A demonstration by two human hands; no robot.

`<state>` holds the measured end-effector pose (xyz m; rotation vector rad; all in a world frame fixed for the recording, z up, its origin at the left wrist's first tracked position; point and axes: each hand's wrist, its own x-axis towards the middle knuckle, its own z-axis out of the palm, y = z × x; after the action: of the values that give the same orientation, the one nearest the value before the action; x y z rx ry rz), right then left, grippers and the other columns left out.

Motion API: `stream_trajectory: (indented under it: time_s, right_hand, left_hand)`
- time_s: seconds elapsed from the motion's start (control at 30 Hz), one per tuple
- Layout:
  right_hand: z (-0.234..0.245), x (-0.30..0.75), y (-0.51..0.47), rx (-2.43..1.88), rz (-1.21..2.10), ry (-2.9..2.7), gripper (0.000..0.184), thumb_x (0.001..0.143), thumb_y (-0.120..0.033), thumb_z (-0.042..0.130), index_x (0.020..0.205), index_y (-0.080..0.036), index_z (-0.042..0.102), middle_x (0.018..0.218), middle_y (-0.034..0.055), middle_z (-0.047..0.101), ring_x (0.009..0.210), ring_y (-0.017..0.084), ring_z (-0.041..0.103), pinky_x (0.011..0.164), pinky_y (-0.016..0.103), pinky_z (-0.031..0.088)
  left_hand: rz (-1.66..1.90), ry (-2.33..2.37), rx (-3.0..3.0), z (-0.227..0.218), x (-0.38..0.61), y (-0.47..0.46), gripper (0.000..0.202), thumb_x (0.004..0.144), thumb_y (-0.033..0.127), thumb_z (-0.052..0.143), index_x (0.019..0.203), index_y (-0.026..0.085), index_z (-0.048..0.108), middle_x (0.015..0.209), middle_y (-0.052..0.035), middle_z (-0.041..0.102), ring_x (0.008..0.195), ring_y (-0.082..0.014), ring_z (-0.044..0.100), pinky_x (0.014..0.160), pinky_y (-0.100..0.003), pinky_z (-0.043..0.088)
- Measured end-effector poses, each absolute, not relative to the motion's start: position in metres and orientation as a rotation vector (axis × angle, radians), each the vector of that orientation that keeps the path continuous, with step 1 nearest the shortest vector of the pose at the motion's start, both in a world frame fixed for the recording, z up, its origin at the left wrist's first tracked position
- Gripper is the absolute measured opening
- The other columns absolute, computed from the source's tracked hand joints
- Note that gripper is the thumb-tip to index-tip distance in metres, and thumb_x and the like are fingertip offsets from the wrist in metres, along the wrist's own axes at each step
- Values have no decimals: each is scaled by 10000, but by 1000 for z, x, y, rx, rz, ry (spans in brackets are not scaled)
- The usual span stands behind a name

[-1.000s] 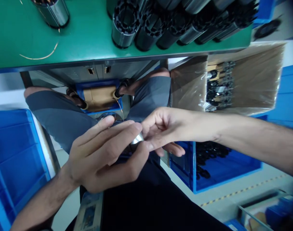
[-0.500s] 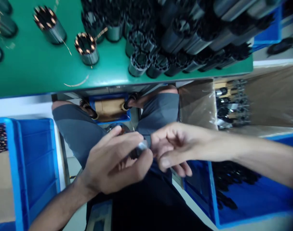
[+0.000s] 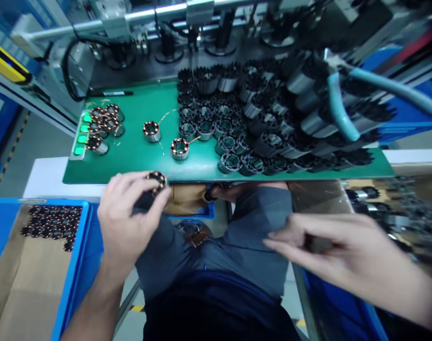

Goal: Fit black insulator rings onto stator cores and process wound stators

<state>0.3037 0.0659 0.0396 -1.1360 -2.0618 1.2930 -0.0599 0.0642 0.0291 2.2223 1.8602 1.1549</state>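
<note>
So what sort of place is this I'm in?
Probably a factory workstation, perhaps for motor parts: a machine stands behind the green work surface, toothed metal cores crowd its right side, and the left hand holds a copper-wound core.

Slate-grey cloth shorts (image 3: 264, 213) pair with a dark navy-black fabric top (image 3: 209, 303); left hand (image 3: 125, 225) and right hand (image 3: 344, 253) are bare.
</note>
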Motion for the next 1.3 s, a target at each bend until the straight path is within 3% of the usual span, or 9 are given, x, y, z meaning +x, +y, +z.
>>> stream_trajectory:
  time_s: [0.13, 0.3, 0.5, 0.57, 0.67, 0.8, 0.9, 1.1, 1.3]
  right_hand:
    - [21, 281, 54, -1107, 1379, -2228, 481, 1153, -524, 810, 785, -225, 728, 679, -1, 672, 584, 144, 610, 571, 261, 471]
    - [-9, 289, 31, -1094, 1499, -2264, 427, 1191, -470, 690, 847, -237, 786, 734, 23, 732, 640, 153, 706, 618, 238, 517]
    - [-20, 289, 28, -1121, 1522, -2205, 400, 1142, -472, 755, 816, -245, 808, 730, 37, 775, 624, 188, 740, 582, 265, 543]
    - [-5, 275, 33, -1112, 1489, -2151, 365, 1133, -466, 774, 846, -248, 833, 740, 38, 781, 636, 194, 757, 591, 266, 574]
    - [23, 246, 41, -1159, 1501, -1824, 207, 1114, -466, 847, 1093, -262, 879, 795, 24, 795, 682, 183, 768, 650, 255, 640]
    - [41, 214, 53, -994, 1872, -1239, 538, 1097, -549, 907, 1527, -280, 726, 1172, 66, 873, 1022, 204, 864, 878, 292, 745]
    - [37, 209, 59, -905, 2130, -1071, 588, 1039, -473, 997, 1524, -260, 740, 1248, 58, 880, 1117, 191, 867, 1020, 303, 727]
    - [35, 222, 55, -927, 2359, -738, 523, 1019, -464, 1031, 1423, -244, 783, 1074, -9, 865, 889, 126, 875, 854, 226, 742]
    - [40, 227, 59, -1008, 2275, -652, 557, 959, -493, 1071, 1368, -251, 780, 1116, 11, 878, 870, 146, 895, 814, 216, 746]
  left_hand:
    - [1096, 2026, 2298, 19, -78, 112, 145, 1079, 407, 890, 1118, 271, 863, 1266, -113, 833, 1269, -380, 727, 1163, -598, 572]
    - [1325, 2379, 2105, 12, -126, 124, 568, 948, 555, 993, 1333, 216, 748, 1376, -204, 675, 1374, -453, 619, 1243, -708, 515]
    - [1036, 2463, 2025, 15, -194, 132, 198, 1032, 432, 879, 1132, 265, 844, 1410, -216, 667, 1433, -485, 594, 1267, -808, 491]
    - [1115, 2351, 2071, 19, -183, 125, 157, 1071, 412, 852, 1045, 261, 818, 1348, -192, 742, 1423, -451, 667, 1259, -762, 543]
    - [1334, 1962, 2040, 26, -131, 90, 161, 1066, 354, 882, 1136, 269, 765, 1214, -85, 843, 1243, -319, 843, 1137, -559, 700]
    - [1264, 1483, 2043, 35, -53, 31, 637, 913, 308, 1051, 1455, 291, 716, 1336, -63, 903, 1143, -274, 930, 1003, -402, 790]
    - [1141, 1332, 2087, 39, -32, 15, 559, 964, 375, 1045, 1440, 301, 762, 1309, -47, 939, 1092, -251, 947, 1028, -362, 801]
    - [1010, 1181, 2352, 48, -44, 27, 102, 1132, 292, 886, 1212, 352, 867, 1151, 76, 959, 919, -173, 949, 865, -264, 792]
    - [951, 1156, 2385, 33, -44, 22, 111, 1149, 179, 818, 1151, 276, 872, 1078, 56, 960, 923, -156, 944, 884, -216, 747]
